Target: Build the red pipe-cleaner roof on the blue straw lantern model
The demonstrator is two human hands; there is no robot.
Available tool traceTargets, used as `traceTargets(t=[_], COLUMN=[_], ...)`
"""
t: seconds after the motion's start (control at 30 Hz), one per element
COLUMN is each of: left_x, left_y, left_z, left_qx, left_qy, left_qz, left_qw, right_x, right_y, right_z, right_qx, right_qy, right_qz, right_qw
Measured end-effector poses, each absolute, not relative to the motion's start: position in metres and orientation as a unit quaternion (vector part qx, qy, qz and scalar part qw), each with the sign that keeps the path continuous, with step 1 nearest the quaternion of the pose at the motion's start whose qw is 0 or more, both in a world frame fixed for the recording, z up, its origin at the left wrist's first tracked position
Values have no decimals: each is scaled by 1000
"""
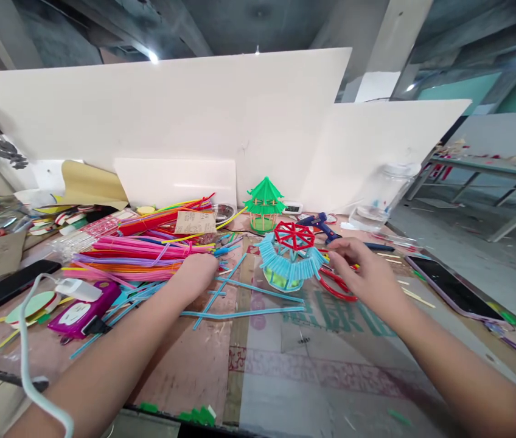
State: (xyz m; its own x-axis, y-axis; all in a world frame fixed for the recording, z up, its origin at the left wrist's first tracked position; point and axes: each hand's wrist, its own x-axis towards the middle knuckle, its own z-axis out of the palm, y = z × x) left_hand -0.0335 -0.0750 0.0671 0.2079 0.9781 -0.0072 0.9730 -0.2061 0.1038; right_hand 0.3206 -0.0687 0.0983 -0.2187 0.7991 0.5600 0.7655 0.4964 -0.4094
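Observation:
My left hand [195, 274] rests curled at the edge of a big pile of coloured straws [143, 252], its fingers closed among blue straws [240, 292]; what it grips is hidden. My right hand [362, 271] reaches toward a small straw model [291, 258] with a light blue fringe and a red spoked top. Its fingers are spread just right of the model, above red-handled scissors [338, 286]. A green straw pavilion [264, 204] stands behind.
A blue glue gun [324, 226] lies behind the model. A phone [452, 289] lies at the right, a magenta device [82, 313] with a white cable at the left. White boards stand along the table's back, with a clear jar [383, 194] near them.

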Motion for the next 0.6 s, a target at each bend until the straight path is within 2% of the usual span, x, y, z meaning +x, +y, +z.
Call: traceTargets(t=[0.13,0.27,0.4,0.53,0.6], left_x=[-29,-30,-30,-32,-36], left_y=[-75,-81,-87,-92,-93], left_z=[69,90,113,129,130], left_qx=[763,742,706,618,601], left_qy=[643,645,623,532,521], left_qz=[59,180,335,548,560], left_qw=[42,22,39,188,231], right_x=[304,293,292,298,301], right_y=[-47,-48,-79,-104,-106], right_z=[102,114,124,125,119], right_qx=[-483,-440,-430,-420,-419], right_qy=[-748,-719,-750,-806,-821], right_qz=[35,70,52,2,-14], right_qw=[454,533,500,417,387])
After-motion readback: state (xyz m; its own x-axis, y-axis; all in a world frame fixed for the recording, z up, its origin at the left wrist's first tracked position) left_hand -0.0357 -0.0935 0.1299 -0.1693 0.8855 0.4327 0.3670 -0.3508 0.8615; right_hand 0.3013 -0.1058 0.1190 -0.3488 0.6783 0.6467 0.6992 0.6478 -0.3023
